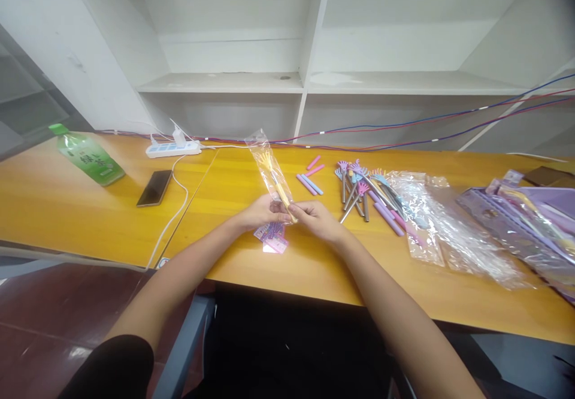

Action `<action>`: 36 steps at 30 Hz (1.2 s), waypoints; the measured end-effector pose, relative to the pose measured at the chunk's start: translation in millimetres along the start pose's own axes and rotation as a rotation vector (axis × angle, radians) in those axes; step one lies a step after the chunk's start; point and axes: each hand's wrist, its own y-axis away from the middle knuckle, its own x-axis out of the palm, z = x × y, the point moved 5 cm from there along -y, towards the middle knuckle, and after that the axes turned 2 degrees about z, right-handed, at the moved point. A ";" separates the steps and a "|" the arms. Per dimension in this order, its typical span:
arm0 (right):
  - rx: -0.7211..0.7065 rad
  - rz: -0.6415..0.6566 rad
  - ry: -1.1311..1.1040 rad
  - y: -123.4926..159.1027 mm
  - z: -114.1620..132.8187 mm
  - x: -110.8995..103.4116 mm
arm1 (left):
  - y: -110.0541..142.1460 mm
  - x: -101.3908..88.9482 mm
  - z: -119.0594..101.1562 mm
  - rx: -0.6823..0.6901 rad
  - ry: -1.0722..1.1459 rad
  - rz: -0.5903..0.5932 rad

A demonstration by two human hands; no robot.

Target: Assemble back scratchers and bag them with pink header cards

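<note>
A yellow back scratcher with a hand-shaped head lies inside a narrow clear plastic bag, tilted with its head pointing away from me. My left hand grips the bag's near end from the left, fingers closed. From the right, my right hand pinches the same end between thumb and fingers. Several purple and pink printed cards lie on the table just below my hands. Beyond my right hand are several pink, purple and blue handle sleeves.
Several back scratchers with metal rods are piled to the right, beside clear plastic bags and a purple package. On the left are a green bottle, a phone and a power strip with its white cable.
</note>
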 end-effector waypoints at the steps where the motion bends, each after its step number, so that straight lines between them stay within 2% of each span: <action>1: -0.006 -0.007 -0.006 0.2 -0.3 0.4 | 0.4 0.3 -1.4 0.001 -0.001 0.005; 5: -0.043 -0.065 -0.045 0.0 -5.9 -2.1 | 2.1 2.5 -7.7 -0.008 -0.005 0.054; 9: -0.087 -0.210 -0.088 -3.4 -18.0 -13.4 | 7.1 11.0 -7.3 -0.092 -0.074 0.151; 15: -0.015 -0.331 -0.455 -10.5 -31.7 -19.8 | 20.0 38.0 -2.2 -0.222 -0.231 0.394; 18: 0.015 -0.342 -0.547 -9.4 -29.0 -19.5 | 21.6 42.7 -8.4 -0.198 -0.254 0.426; 22: 0.035 -0.287 -0.626 -7.9 -25.9 -16.9 | 13.2 29.5 -14.7 -0.153 -0.176 0.225; 24: 0.038 -0.221 -0.613 -8.4 -24.8 -13.4 | 6.9 17.1 -15.7 -0.082 -0.132 0.036; 26: 0.048 -0.151 -0.588 -8.7 -23.7 -8.7 | 3.3 3.0 -18.5 0.043 -0.138 -0.194; 28: 0.066 -0.088 -0.554 -8.5 -22.1 -3.0 | 3.6 -6.5 -22.8 0.164 -0.155 -0.366; 29: 0.075 -0.054 -0.531 -8.1 -20.9 0.4 | 4.2 -8.3 -25.2 0.206 -0.152 -0.402; 31: 0.085 0.002 -0.487 -7.2 -18.2 7.0 | 5.0 -7.7 -30.1 0.255 -0.143 -0.405; 34: 0.091 0.053 -0.431 -6.0 -15.4 14.6 | 6.1 -5.2 -36.1 0.285 -0.191 -0.397; 36: 0.092 0.079 -0.375 -6.0 -15.6 16.9 | 6.0 -6.7 -36.4 0.290 -0.238 -0.434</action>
